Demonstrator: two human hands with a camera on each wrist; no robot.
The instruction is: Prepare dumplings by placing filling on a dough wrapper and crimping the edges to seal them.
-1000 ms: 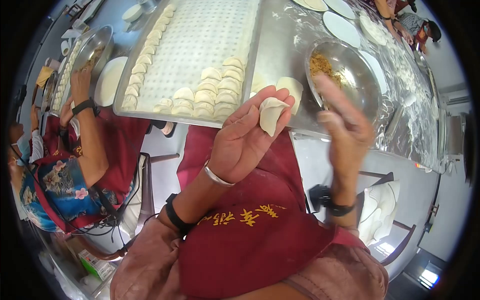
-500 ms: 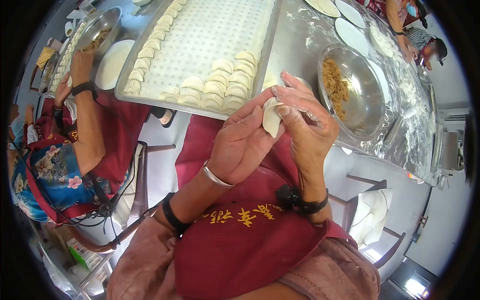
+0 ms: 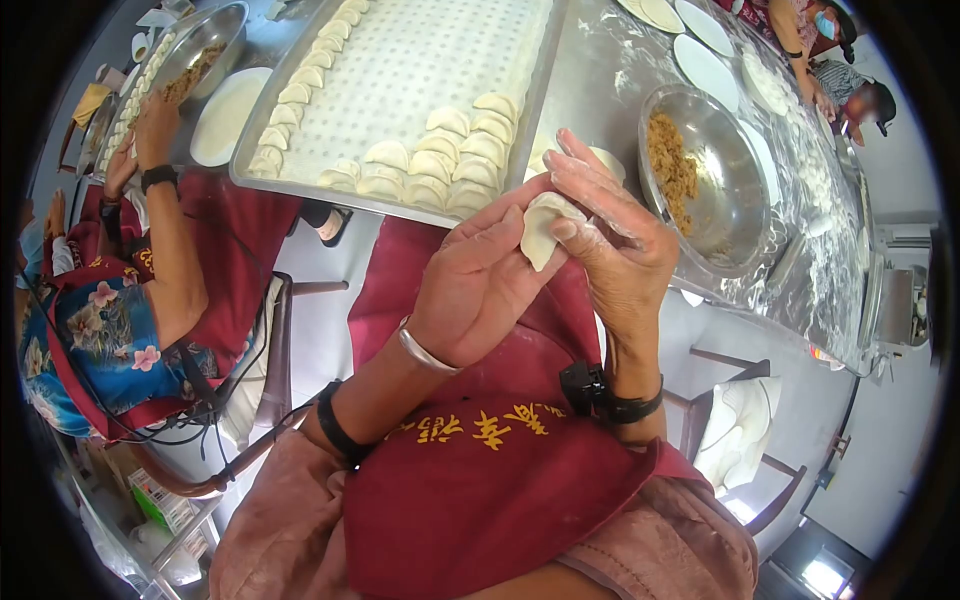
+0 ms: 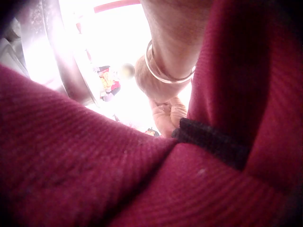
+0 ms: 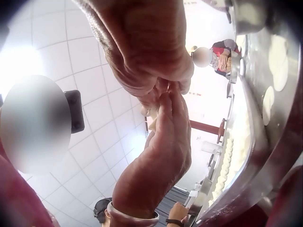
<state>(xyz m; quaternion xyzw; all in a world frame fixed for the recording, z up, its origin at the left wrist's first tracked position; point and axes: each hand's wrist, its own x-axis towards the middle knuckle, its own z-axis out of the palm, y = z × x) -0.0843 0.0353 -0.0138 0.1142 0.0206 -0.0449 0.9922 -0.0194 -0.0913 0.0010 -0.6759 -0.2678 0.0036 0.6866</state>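
A white dumpling (image 3: 541, 232) lies across the fingers of my left hand (image 3: 462, 290), with the left thumb against its near side. My right hand (image 3: 635, 245) pinches its right edge, thumb in front and floury fingers behind. Both hands meet just off the table's front edge, above the apron. In the right wrist view the left hand (image 5: 158, 156) and right hand (image 5: 147, 56) come together, hiding most of the dumpling. Dark red cloth (image 4: 85, 161) fills much of the left wrist view.
A metal tray (image 3: 350, 205) with rows of finished dumplings (image 3: 428, 165) stands left of centre. To the right is a steel bowl (image 3: 725, 180) of brown filling (image 3: 672, 165). Flour (image 3: 815, 225) dusts the table. Another person (image 3: 165, 290) works at the left.
The right hand has swung in from beside the bowl to the dumpling and now pinches its edge. The left hand has stayed around the dumpling.
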